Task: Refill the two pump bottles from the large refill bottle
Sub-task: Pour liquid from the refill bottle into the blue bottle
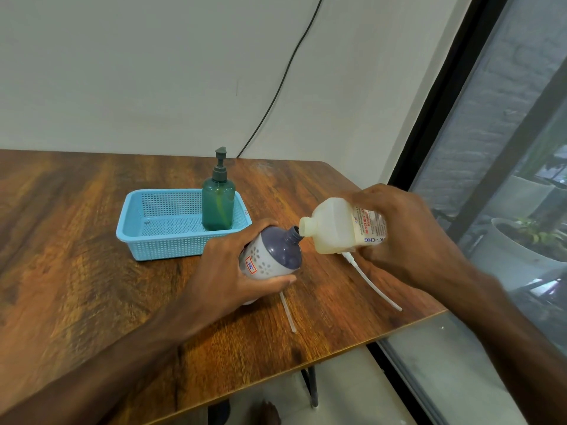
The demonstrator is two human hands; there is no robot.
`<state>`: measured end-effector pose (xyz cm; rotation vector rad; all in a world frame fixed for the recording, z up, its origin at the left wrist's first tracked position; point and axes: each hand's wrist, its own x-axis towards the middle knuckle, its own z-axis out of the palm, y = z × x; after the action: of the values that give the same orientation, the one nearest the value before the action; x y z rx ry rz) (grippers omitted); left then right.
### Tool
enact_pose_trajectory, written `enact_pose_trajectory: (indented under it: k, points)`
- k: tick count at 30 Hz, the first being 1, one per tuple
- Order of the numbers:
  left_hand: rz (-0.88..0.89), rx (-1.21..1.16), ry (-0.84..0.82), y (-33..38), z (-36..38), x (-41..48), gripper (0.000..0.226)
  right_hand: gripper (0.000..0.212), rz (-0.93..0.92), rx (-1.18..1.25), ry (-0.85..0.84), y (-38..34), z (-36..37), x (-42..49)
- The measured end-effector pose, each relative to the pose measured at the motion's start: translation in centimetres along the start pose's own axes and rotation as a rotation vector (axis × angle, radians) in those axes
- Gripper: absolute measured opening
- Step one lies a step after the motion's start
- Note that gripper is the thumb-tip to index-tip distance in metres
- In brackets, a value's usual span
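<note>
My left hand (233, 268) grips a white and purple pump bottle (276, 253) with its pump off, tilted so its open neck points right. My right hand (402, 237) holds the large translucent refill bottle (334, 228) tipped sideways, uncapped, its mouth touching the purple bottle's neck. Yellowish liquid lies along its lower side. A green pump bottle (218, 207) with its pump on stands upright in a blue basket (153, 234). Two white dip tubes lie on the wooden table (92, 240), one (288, 314) below my left hand, one (377, 289) below my right.
The table's right edge runs diagonally close under my right arm, with a window frame (435, 118) and potted plants beyond. A black cable (276, 96) hangs down the wall behind the table. A table leg (313, 388) shows below the front edge.
</note>
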<state>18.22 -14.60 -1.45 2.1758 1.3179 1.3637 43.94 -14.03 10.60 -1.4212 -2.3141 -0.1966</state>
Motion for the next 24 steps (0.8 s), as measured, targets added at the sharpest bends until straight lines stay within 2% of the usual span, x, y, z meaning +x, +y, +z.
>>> enact_pose_trajectory:
  k: [7,24]
  points:
    - [0.006,-0.001,0.009,0.01,-0.02,-0.01,0.09,0.076,-0.003,-0.012,-0.006,-0.06,-0.1,0.06]
    - [0.051,-0.019,0.014,0.79,-0.35,0.06,0.077,0.072,-0.046,-0.008,0.018,-0.22,-0.24,0.07]
